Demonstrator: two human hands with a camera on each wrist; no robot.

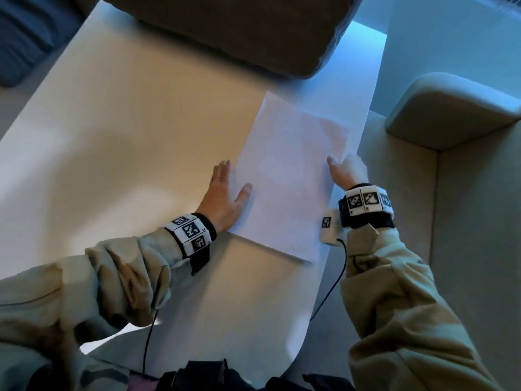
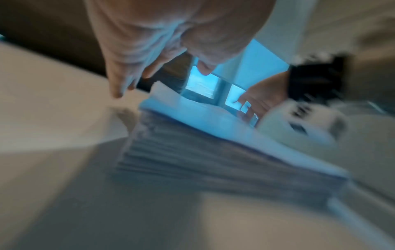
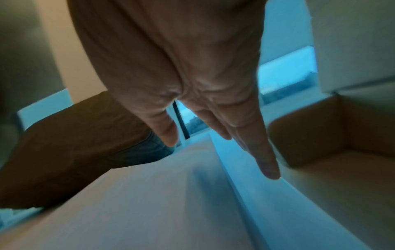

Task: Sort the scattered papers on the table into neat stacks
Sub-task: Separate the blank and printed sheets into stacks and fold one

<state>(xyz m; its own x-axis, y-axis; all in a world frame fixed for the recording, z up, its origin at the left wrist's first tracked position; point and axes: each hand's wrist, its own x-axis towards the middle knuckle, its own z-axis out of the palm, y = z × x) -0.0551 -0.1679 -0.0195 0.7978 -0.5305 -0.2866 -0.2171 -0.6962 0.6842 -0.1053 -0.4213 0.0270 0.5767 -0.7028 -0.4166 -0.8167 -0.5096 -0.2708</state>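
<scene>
A stack of white papers (image 1: 287,176) lies on the pale table (image 1: 112,136) near its right edge, turned at a slant. My left hand (image 1: 225,193) lies flat with straight fingers against the stack's left side, thumb on top of the sheets. My right hand (image 1: 345,172) is at the stack's right side with straight fingers. In the left wrist view the stack (image 2: 213,152) shows its layered edge, with the left hand (image 2: 149,59) above its far corner and the right hand (image 2: 262,99) beyond. In the right wrist view the right hand (image 3: 192,84) points down along the paper (image 3: 149,194).
A brown cushion (image 1: 239,32) overhangs the table's far edge. A light sofa with its armrest (image 1: 451,108) stands just right of the table. A blue cushion (image 1: 25,38) is at the far left. Cables run from both wrist bands along my sleeves.
</scene>
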